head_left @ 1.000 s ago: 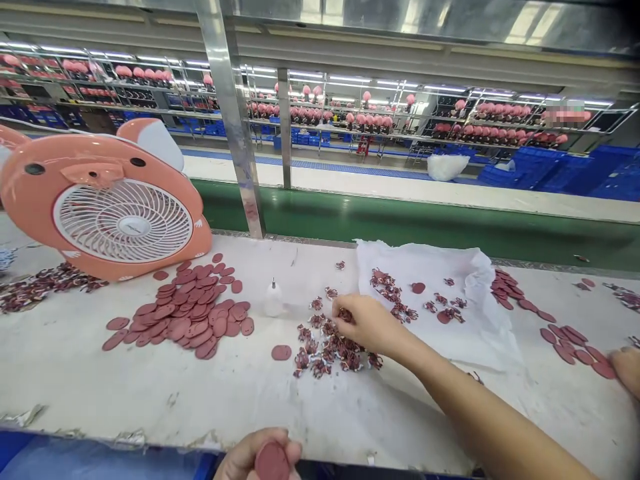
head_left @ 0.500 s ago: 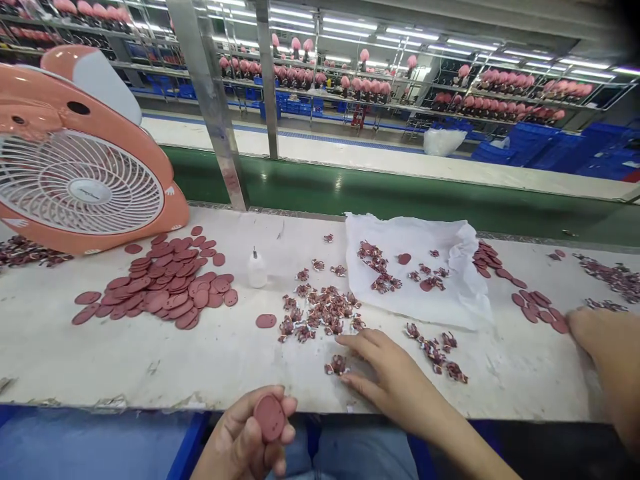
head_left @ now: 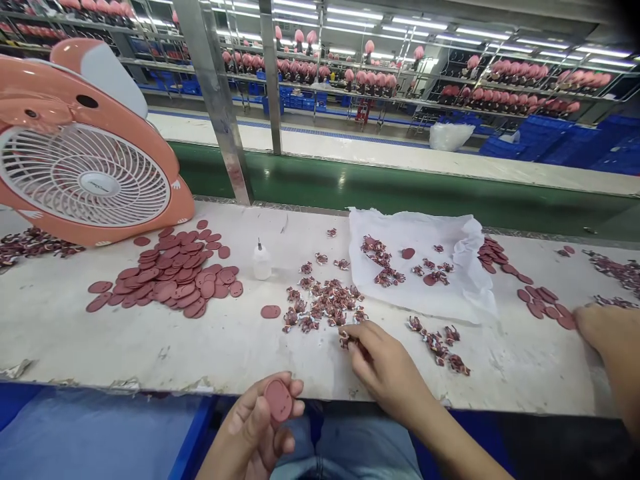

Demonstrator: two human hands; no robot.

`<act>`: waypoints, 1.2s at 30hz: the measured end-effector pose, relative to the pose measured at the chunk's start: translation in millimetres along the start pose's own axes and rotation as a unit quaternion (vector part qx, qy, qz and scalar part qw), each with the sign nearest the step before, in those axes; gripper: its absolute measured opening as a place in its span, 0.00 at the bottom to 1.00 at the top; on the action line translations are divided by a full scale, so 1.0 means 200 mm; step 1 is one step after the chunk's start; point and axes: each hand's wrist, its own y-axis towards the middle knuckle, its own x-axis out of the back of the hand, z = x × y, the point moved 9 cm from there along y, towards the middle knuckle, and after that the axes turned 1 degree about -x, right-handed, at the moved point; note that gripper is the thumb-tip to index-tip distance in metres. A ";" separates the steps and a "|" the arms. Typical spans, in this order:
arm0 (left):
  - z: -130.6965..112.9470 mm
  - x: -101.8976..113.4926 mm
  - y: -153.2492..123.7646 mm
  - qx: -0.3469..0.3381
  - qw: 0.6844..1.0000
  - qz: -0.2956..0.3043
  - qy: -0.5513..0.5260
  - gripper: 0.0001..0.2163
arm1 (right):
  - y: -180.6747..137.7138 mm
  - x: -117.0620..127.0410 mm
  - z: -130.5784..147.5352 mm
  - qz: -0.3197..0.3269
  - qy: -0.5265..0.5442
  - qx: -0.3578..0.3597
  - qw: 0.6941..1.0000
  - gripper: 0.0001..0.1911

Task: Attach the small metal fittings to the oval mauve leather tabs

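Observation:
My left hand (head_left: 255, 427) is below the bench's near edge and holds a dark red oval disc (head_left: 278, 400) between thumb and fingers. Resting on the white bench, my right hand (head_left: 387, 363) pinches a small dark red and white bow piece (head_left: 346, 340) at its fingertips. Just beyond lies a scatter of the same bow pieces (head_left: 325, 303). A single oval disc (head_left: 271, 311) lies alone to their left. A big pile of oval discs (head_left: 175, 277) lies further left.
An orange fan with a white grille (head_left: 85, 173) stands at the back left. A small white glue bottle (head_left: 261, 261) stands mid-bench. A white plastic sheet (head_left: 450, 293) holds more pieces. Another person's hand (head_left: 605, 330) reaches in at the right, by more discs (head_left: 543, 303).
My right hand came back from the far scatter to the near edge and now pinches one bow piece. My left hand rose slightly with the disc. The view tilted down.

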 end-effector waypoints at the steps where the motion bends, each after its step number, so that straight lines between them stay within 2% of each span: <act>1: 0.01 0.00 0.00 0.004 1.000 0.002 -0.002 0.19 | -0.01 0.00 0.00 0.006 0.062 -0.021 0.998 0.15; 2: 0.02 0.00 0.00 0.009 1.000 0.007 -0.003 0.19 | -0.02 -0.02 0.00 0.018 0.149 -0.049 0.987 0.15; 3: 0.04 -0.01 0.00 0.017 1.000 0.015 -0.004 0.19 | -0.04 -0.05 0.00 0.034 0.249 -0.081 0.964 0.16; 5: 0.08 -0.02 0.00 0.045 0.998 0.032 -0.007 0.18 | -0.08 -0.12 0.03 0.060 0.429 -0.134 0.891 0.18; 6: 0.10 -0.04 0.00 0.061 0.997 0.040 -0.009 0.18 | -0.10 -0.16 0.06 0.067 0.485 -0.147 0.859 0.18; 8: 0.13 -0.06 -0.01 0.080 0.995 0.060 -0.014 0.18 | -0.12 -0.21 0.11 0.068 0.533 -0.144 0.831 0.17; 12: 0.13 -0.10 -0.01 0.079 0.992 0.101 -0.019 0.18 | -0.15 -0.28 0.15 0.055 0.589 -0.144 0.794 0.14; 18: 0.12 -0.09 0.00 0.069 0.991 0.110 -0.024 0.17 | -0.19 -0.28 0.13 0.053 0.618 -0.185 0.762 0.16; 23: 0.12 -0.12 -0.03 0.082 0.988 0.129 -0.032 0.15 | -0.19 -0.25 0.13 0.036 0.588 -0.191 0.785 0.15; 27: 0.12 -0.11 -0.04 0.097 0.989 0.108 -0.024 0.15 | -0.17 -0.17 0.17 0.013 0.522 -0.151 0.839 0.11; 30: 0.11 -0.11 -0.05 0.097 0.990 0.101 -0.010 0.16 | -0.16 -0.07 0.23 0.008 0.453 -0.092 0.887 0.09; 33: 0.10 -0.14 -0.05 0.084 0.987 0.140 -0.002 0.17 | -0.14 0.03 0.34 0.013 0.341 -0.004 0.940 0.10; 36: 0.09 -0.15 -0.05 0.080 0.983 0.163 -0.001 0.16 | -0.13 0.09 0.45 0.024 0.231 0.076 0.970 0.12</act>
